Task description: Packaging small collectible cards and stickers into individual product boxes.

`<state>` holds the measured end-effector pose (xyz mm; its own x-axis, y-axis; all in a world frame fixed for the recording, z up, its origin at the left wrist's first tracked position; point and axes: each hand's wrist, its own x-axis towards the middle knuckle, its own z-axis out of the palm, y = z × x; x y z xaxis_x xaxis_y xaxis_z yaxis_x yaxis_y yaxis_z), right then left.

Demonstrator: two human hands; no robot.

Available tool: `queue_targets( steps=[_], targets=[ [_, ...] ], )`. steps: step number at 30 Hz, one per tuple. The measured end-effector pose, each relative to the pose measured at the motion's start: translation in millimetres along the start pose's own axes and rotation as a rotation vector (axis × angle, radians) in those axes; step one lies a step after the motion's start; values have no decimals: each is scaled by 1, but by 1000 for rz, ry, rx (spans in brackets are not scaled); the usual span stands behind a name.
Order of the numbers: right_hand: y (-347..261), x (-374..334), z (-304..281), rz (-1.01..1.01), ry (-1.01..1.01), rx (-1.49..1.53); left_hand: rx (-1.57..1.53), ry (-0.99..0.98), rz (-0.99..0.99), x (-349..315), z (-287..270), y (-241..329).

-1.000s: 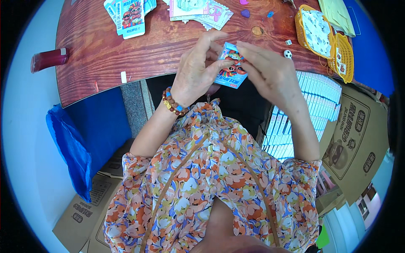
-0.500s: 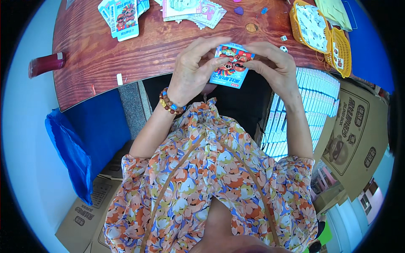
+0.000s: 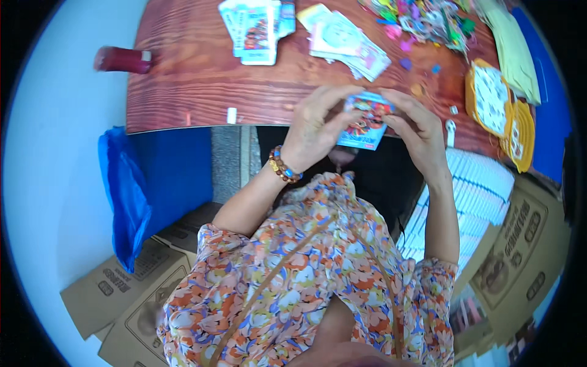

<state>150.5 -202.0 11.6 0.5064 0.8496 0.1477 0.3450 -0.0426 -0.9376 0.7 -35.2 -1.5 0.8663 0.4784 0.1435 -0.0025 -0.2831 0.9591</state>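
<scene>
Between my two hands, at the table's near edge, is a small blue printed carton [image 3: 367, 125] with cartoon faces on its front. My left hand [image 3: 321, 125], with a beaded bracelet at the wrist, pinches its left side with the thumb on the front. The right side is gripped by my right hand [image 3: 422, 128], thumb and fingers near the upper corner. Behind the hands lies a pile of similar blue flat cartons [image 3: 258, 37]. The fingers partly cover the carton's upper end.
Pink and white cards [image 3: 339, 37] lie beside small colourful plastic trinkets [image 3: 428, 24]. Yellow baskets [image 3: 507, 125] with white packets stand at the right. A dark red cylinder [image 3: 122, 60] is at the left edge. Rows of small boxes [image 3: 471, 189] fill a cardboard carton [image 3: 513, 244] below.
The view has shifted, so the table and its things sit farther right, with more trinkets in sight. Both hands keep hold of the blue carton, in much the same pose.
</scene>
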Motion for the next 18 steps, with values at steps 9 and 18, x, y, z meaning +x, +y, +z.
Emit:
queue_targets(
  steps=[9,18],
  targets=[
    [-11,-2,16,170,-133,294,3,102,-54,1,-48,7],
    [-10,-133,-54,426,238,325,-171,-386,-135,-9,37,33]
  ],
)
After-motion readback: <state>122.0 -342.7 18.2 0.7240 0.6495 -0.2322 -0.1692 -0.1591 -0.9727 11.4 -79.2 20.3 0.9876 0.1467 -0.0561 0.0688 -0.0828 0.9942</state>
